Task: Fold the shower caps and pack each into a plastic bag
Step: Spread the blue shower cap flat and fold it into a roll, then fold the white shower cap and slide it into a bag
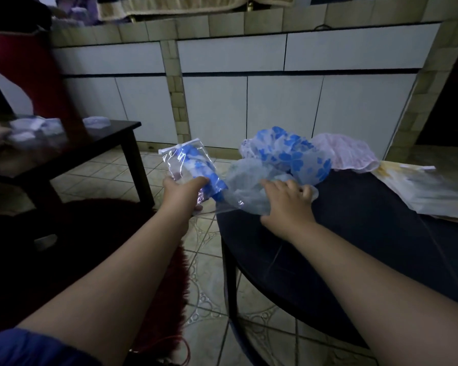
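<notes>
White cabinet doors [283,112] and a tiled floor [206,249] framed a dim room where a person sat at a dark round tabletop [354,220], packing shower caps.

The left hand [181,192] held a clear plastic bag [188,165] out over the floor, just off the tabletop's edge, with a folded blue-flowered cap [204,170] already inside. Its fingers curled over the bag's lower end, the thumb underneath, and the sealed strip pointed up and away.

The right hand [286,199] lay palm down on a pale blue cap [251,186] at the tabletop's near edge, fingers bent into the thin plastic. Whether it had a real grip could not be told.

Behind it were a loose blue-flowered cap [294,154] and a pink cap [347,154]. A stack of flat bags [423,191] lay to the right.

The risk appeared to lie in the edge: the pale cap overhung it, and a careless pull could drag it to the floor. The packed bag, held only by one end, might slip if the hand loosened.

Both forearms reached forward, roughly level, wrists straight. A low side table [111,136] at left held other bagged items [37,128], blurred.
</notes>
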